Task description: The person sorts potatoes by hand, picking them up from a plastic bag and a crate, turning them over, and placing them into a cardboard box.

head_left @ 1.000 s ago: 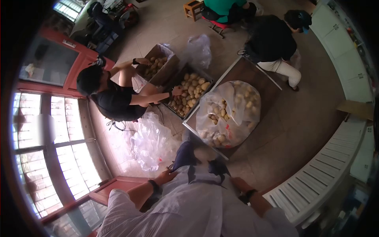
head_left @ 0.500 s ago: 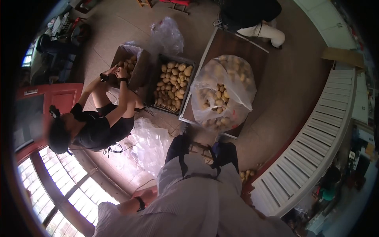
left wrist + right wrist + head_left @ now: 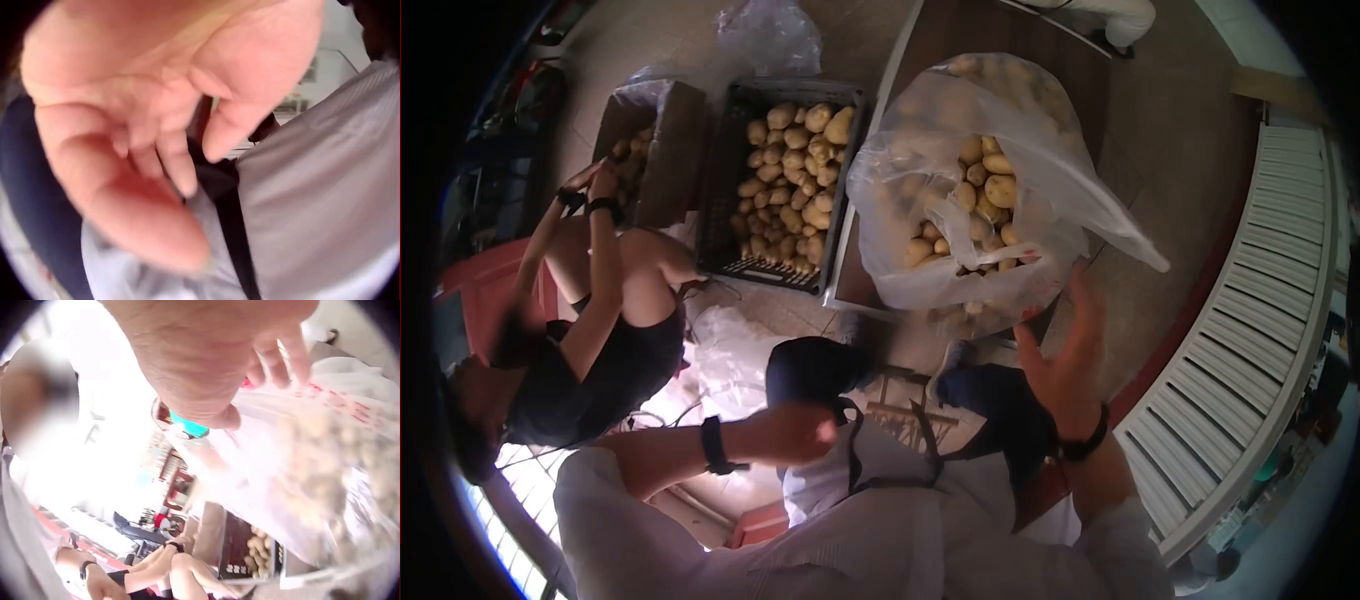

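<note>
A large clear plastic bag full of potatoes stands in front of me, its mouth slack and partly showing the contents. My right hand reaches to the bag's near right side with fingers extended and nothing held. In the right wrist view, those fingers overlap the bag's red-printed plastic. Before my lap, my left hand hangs empty. The left wrist view shows its fingers loosely bent, close to a dark strap and light shirt.
The bag rests on a low brown board with a metal edge. Left of it stand a black crate of potatoes and a cardboard box, where a seated person works. Loose plastic lies nearby; a white slatted surface curves along the right.
My view has tipped down and nearer the bag. Both my hands have come forward from my sides, the right one to the bag. The seated person's hand has left the crate for the box.
</note>
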Action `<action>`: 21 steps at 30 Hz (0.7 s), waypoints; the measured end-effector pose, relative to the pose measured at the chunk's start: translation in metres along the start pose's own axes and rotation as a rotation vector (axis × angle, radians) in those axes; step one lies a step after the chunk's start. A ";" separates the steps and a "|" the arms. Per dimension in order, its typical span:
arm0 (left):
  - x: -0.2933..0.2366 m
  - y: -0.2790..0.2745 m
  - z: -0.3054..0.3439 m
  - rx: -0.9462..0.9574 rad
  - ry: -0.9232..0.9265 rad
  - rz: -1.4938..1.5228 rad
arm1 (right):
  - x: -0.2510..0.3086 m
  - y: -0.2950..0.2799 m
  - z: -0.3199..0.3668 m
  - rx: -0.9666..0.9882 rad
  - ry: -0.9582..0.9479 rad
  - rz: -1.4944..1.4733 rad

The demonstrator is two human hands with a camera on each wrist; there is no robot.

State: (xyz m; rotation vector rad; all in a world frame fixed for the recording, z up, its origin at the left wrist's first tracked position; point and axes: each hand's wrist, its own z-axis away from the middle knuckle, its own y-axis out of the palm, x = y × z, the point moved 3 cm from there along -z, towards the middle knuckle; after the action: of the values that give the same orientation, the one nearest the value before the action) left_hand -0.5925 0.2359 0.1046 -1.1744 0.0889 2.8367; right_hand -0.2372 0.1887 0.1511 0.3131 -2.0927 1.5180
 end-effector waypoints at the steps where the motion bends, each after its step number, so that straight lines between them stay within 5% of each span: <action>1: -0.010 -0.018 -0.026 -0.290 0.137 0.053 | -0.011 0.021 -0.012 -0.017 -0.010 0.009; 4: -0.023 -0.059 -0.079 -0.807 0.467 0.053 | -0.036 0.062 -0.016 -0.181 -0.150 0.021; 6: -0.019 -0.083 -0.095 -1.103 0.701 -0.004 | -0.050 0.104 0.010 0.287 -0.294 0.002; 8: -0.013 -0.106 -0.104 -1.245 0.814 -0.034 | -0.055 0.142 0.045 0.517 -0.513 -0.059; 11: -0.014 -0.090 -0.143 -0.911 0.923 -0.016 | -0.040 0.177 0.095 0.734 -0.588 0.018; 13: -0.001 -0.066 -0.183 -0.708 0.913 -0.322 | -0.037 0.195 0.128 0.913 -0.578 0.066; 15: -0.002 -0.036 -0.195 -0.584 0.676 -0.572 | -0.044 0.202 0.156 0.932 -0.596 0.143; 18: 0.017 -0.015 -0.210 -0.508 0.441 -0.841 | -0.063 0.207 0.189 1.002 -0.596 0.271; 21: 0.010 -0.008 -0.188 -0.665 0.305 -0.799 | -0.073 0.200 0.196 1.066 -0.595 0.324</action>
State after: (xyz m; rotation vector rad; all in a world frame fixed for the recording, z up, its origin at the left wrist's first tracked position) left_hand -0.4662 0.2292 -0.0357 -1.3127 -1.1065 1.9847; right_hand -0.3268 0.0650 -0.0949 0.9182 -1.5144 2.9380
